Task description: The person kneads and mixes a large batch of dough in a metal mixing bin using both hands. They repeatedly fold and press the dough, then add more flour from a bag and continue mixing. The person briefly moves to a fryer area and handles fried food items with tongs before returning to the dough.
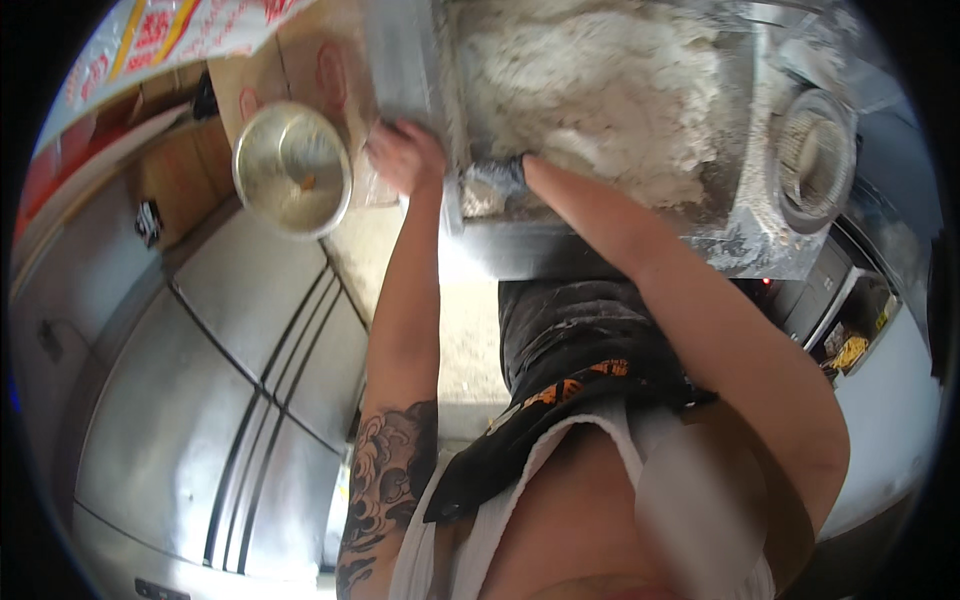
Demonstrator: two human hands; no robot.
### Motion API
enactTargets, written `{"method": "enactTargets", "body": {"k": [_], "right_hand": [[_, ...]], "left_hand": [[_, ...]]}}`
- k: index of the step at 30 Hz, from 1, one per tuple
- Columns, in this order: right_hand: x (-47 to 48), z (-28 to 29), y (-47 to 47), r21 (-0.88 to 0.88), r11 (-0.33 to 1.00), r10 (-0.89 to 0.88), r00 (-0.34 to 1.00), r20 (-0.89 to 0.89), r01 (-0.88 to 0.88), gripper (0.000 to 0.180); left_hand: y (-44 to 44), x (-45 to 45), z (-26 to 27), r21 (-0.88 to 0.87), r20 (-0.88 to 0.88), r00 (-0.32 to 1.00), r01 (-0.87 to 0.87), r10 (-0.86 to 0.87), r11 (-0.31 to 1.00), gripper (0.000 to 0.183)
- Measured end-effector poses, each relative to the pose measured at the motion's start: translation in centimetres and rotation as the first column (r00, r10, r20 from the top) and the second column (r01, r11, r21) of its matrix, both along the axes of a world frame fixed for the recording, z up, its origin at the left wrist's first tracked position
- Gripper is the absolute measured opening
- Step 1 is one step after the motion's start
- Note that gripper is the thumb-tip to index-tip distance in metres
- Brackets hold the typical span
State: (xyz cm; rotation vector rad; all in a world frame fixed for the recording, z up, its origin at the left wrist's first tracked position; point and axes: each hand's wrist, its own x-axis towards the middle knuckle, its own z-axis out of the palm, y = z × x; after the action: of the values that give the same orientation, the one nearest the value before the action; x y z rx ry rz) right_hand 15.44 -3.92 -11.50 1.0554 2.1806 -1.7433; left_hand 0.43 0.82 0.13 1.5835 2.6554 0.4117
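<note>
A large metal tray [739, 135] lies before me, heaped with flour [600, 97]. My right hand [499, 176], in a dark glove or covering dusted with flour, is at the tray's near left corner, beside a pale floury lump [482, 202]; whether the fingers hold it I cannot tell. Bare and blurred, my left hand [405, 156] rests at the counter's metal left edge, over cardboard; its fingertips are unclear. Just left of that hand a round metal bowl [253, 169] stands on the cardboard, with a small orange-brown bit inside.
Right of the tray, a round wire sieve [806, 161] sits in a bowl on the flour-dusted counter [750, 251]. Cardboard boxes [330, 82] and a printed plastic bag [172, 34] are at the upper left. A stainless steel refrigerator [165, 405] stands to the left.
</note>
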Motion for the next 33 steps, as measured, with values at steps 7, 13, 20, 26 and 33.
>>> {"method": "enactTargets", "body": {"k": [7, 13, 20, 26, 33], "right_hand": [[11.6, 7.3, 1.8, 0.106, 0.977, -0.185, 0.983, 0.005, 0.183, 0.039], [22.1, 11.5, 5.4, 0.28, 0.878, -0.412, 0.91, 0.035, 0.387, 0.038], [30.9, 11.2, 6.6, 0.245, 0.747, -0.658, 0.742, 0.132, 0.618, 0.04], [40.0, 5.7, 9.2, 0.477, 0.555, -0.832, 0.46, 0.31, 0.682, 0.043], [41.5, 2.5, 13.1, 0.451, 0.657, -0.754, 0.501, 0.426, 0.605, 0.045]], "left_hand": [[-0.3, 0.0, 1.0, 0.071, -0.034, 0.998, 0.063, -0.06, 0.995, 0.035], [-0.7, -0.3, 0.7, 0.099, -0.027, 0.998, 0.066, -0.063, 0.993, 0.035], [-0.3, 1.8, 2.8, 0.074, -0.011, 0.994, 0.113, -0.112, 0.991, 0.036], [0.9, 9.5, 2.4, 0.115, 0.328, 0.791, 0.51, -0.517, 0.853, 0.045], [9.3, 11.0, -12.3, -0.359, 0.566, 0.77, -0.09, 0.293, 0.929, 0.07]]}}
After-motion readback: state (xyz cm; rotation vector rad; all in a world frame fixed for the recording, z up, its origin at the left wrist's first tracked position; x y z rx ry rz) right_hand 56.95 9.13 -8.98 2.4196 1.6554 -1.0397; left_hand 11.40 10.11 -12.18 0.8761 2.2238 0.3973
